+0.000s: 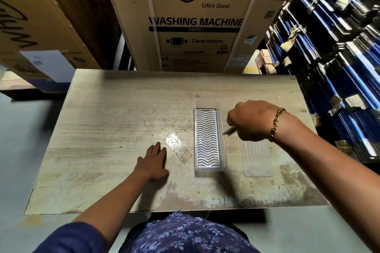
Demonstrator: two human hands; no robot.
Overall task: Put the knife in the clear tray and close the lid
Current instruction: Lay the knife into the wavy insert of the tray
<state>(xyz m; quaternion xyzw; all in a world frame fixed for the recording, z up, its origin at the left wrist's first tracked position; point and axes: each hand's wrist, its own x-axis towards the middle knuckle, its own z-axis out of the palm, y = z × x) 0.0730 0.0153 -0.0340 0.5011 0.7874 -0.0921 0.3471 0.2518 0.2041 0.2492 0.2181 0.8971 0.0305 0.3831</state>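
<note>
While the left hand [153, 162] lies flat and spread, palm down, on the worn wooden surface [107, 121], the right hand [249, 121] is raised over the right part of it with its fingers curled around the knife [229, 130]. Only a short, blurred, pale tip of the knife pokes out from the fist toward the left, just beside the right wall of the clear tray [223, 146]; whether it touches the tray cannot be told. A gold bracelet [275, 124] circles the right wrist. The tray sits lengthwise, running away from the person, open on top, with a white wavy-slotted insert [206, 139] lying in its bottom. Its clear lid [258, 160] lies flat on the surface just to the right of the tray, partly under the right hand. Left of the tray, near the left fingertips, is a shiny strip of tape [174, 142]. Behind the surface stands a cardboard washing machine box [195, 16].
</note>
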